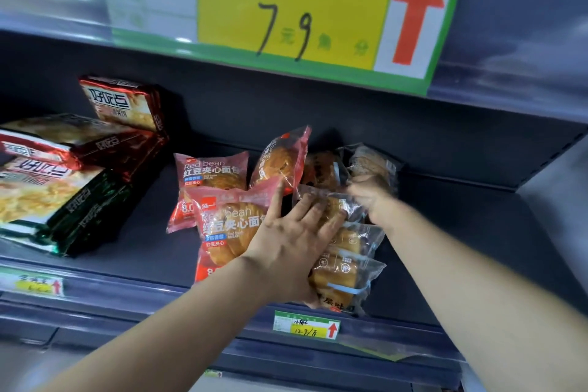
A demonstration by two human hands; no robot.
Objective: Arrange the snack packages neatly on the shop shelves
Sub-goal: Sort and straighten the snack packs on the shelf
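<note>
Shelf (152, 251) with bread packets (219, 173)

Large price sign (286, 6): green border, yellow panel, handwritten "7 9", red up-arrow, hanging from upper shelf edge. Small price label (306, 325): same pattern, on lower shelf rail. Second small label (31, 284): far left rail, blurred.

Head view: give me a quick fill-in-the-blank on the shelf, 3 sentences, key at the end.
1. The left hand lies flat across pink and ____ bread packs.
2. The arrow on the big price sign points ____.
3. The red snack packs sit to the ____ of the pink packs.

Missing words: clear; up; left
</note>
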